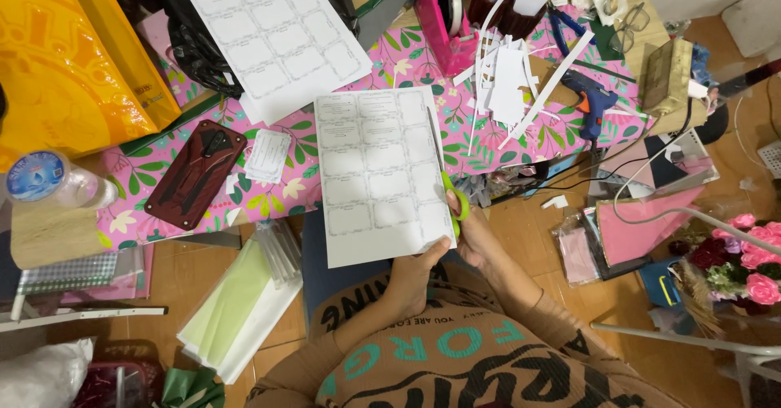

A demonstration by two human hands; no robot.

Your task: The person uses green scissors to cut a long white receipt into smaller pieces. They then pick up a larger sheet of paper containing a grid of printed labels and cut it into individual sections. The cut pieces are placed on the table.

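Right hand [476, 233] around green scissors [455, 200]

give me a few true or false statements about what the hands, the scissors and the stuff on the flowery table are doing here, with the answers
1. The right hand works green-handled scissors along the white printed sheet's right edge. True.
2. The left hand rests on the dark red phone case. False: it holds the sheet's lower edge.
3. A blue glue gun lies on the pink floral table cover. True.
4. The pink flowers stand left of the sheet. False: far right.
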